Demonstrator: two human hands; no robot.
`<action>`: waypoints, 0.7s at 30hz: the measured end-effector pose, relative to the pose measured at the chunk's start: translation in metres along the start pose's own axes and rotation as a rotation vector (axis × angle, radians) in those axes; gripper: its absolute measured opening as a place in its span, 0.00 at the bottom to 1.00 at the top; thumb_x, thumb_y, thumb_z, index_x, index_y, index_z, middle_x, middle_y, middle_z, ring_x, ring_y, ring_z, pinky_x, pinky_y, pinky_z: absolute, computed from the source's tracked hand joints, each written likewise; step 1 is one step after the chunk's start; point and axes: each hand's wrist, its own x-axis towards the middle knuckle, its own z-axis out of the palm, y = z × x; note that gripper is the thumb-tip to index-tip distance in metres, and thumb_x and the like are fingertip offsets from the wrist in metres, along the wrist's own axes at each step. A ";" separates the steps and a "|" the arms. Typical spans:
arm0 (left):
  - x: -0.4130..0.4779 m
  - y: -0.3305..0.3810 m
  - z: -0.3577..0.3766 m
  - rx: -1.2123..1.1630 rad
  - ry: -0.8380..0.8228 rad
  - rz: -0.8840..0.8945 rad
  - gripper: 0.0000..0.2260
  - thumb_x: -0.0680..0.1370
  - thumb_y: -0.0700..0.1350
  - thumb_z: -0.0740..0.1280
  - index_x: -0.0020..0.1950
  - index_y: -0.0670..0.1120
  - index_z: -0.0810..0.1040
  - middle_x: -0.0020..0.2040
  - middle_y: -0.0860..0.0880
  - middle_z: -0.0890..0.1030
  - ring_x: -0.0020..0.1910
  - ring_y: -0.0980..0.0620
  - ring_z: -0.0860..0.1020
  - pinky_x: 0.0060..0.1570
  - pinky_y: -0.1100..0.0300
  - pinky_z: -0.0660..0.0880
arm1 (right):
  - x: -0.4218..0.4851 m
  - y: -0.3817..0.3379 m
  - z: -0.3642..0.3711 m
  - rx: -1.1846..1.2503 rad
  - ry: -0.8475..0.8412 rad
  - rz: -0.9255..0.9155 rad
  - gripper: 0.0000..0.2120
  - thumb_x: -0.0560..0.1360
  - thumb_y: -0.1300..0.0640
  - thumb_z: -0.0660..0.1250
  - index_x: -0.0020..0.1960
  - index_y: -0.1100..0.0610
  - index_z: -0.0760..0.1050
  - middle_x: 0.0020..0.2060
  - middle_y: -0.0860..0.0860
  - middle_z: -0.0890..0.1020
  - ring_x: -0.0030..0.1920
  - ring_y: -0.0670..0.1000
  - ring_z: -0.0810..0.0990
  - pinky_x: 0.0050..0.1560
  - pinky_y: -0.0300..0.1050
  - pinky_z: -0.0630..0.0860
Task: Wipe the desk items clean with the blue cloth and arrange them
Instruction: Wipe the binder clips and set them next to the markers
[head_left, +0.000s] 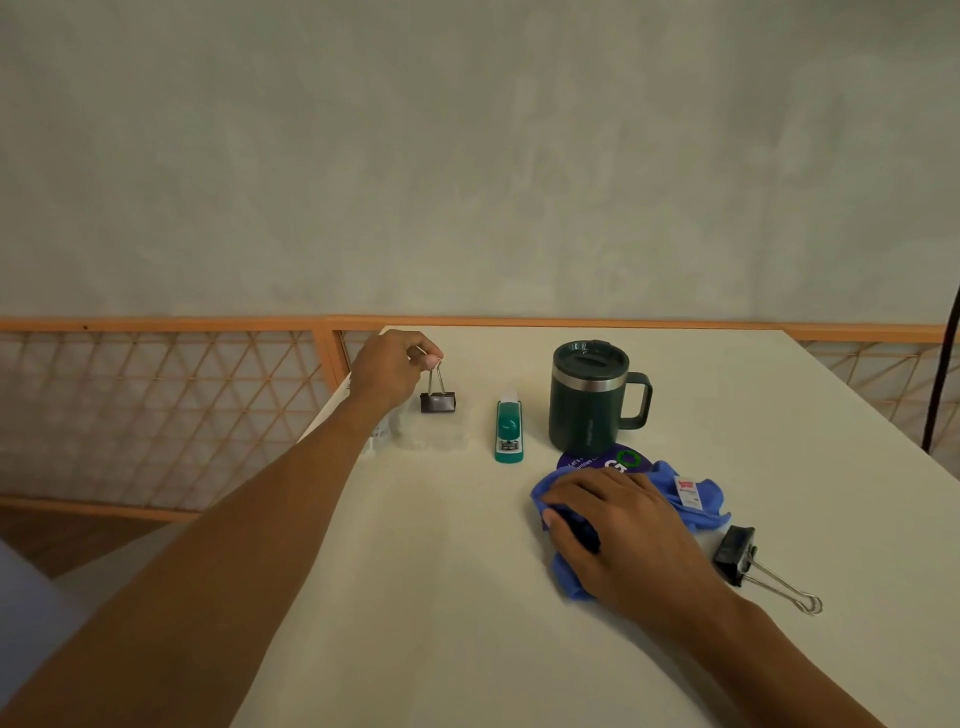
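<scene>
**Clip pinched at left, cloth held at right**

On the white desk (467, 597) a dark green mug (589, 400) stands with its lid on, just behind the crumpled blue cloth (696, 499). The right grip (613, 525) lies on this cloth with its fingers curled round it. The left grip (395, 371) pinches the wire handles of a small black clip (438, 401) near the far left corner. A green stapler (509, 431) lies between this clip and the mug
</scene>
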 end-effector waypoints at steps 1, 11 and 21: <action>-0.001 0.000 0.000 0.015 0.011 0.003 0.03 0.79 0.47 0.78 0.50 0.56 0.90 0.46 0.54 0.87 0.51 0.50 0.83 0.56 0.47 0.82 | 0.000 0.000 0.000 0.000 -0.006 0.002 0.19 0.83 0.39 0.58 0.60 0.45 0.84 0.55 0.40 0.85 0.54 0.45 0.83 0.58 0.41 0.72; -0.004 0.003 0.004 -0.024 0.011 -0.006 0.03 0.80 0.50 0.77 0.52 0.57 0.89 0.45 0.56 0.87 0.49 0.52 0.83 0.55 0.49 0.81 | -0.001 0.001 0.001 -0.018 -0.013 0.009 0.19 0.83 0.38 0.58 0.60 0.45 0.84 0.55 0.40 0.85 0.54 0.45 0.83 0.57 0.41 0.72; -0.005 0.004 0.005 0.009 0.036 0.026 0.04 0.80 0.48 0.77 0.53 0.57 0.90 0.49 0.56 0.87 0.45 0.56 0.79 0.55 0.50 0.81 | 0.000 0.003 0.001 0.019 -0.055 0.031 0.22 0.83 0.37 0.56 0.62 0.44 0.83 0.57 0.41 0.85 0.56 0.45 0.83 0.60 0.41 0.71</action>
